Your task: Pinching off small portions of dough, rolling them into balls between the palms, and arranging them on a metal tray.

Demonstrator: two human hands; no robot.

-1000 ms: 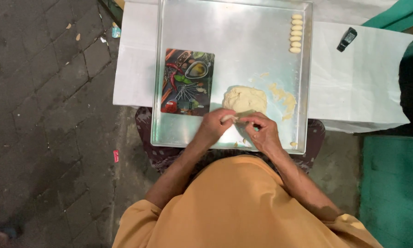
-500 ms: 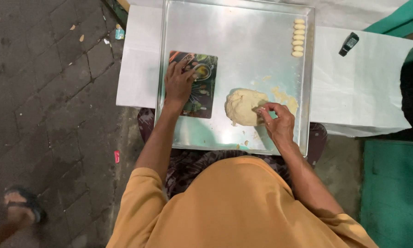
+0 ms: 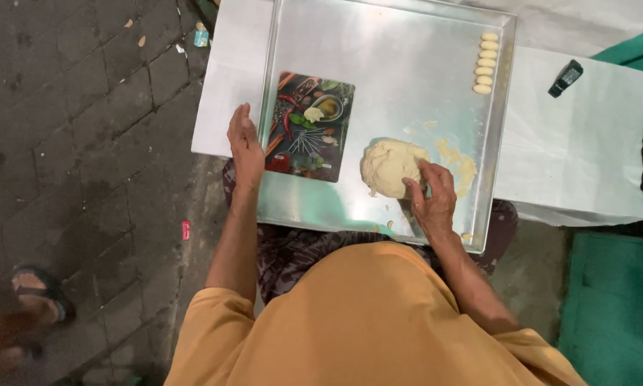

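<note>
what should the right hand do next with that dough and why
Probably pinch off a small piece. The right hand already rests on the dough lump, and shaped pieces line the tray corner, leaving space beside them.

An outdoor, street-side food-making spot, set on dark paving stones (image 3: 85,143) with bits of litter. A large metal baking tray (image 3: 400,43) rests on the seated person's lap and a white paper-covered surface (image 3: 586,143), holding a lump of dough (image 3: 389,166) and a row of shaped pieces (image 3: 486,63). A passer-by's sandalled foot (image 3: 39,297) shows at the edge.
</note>
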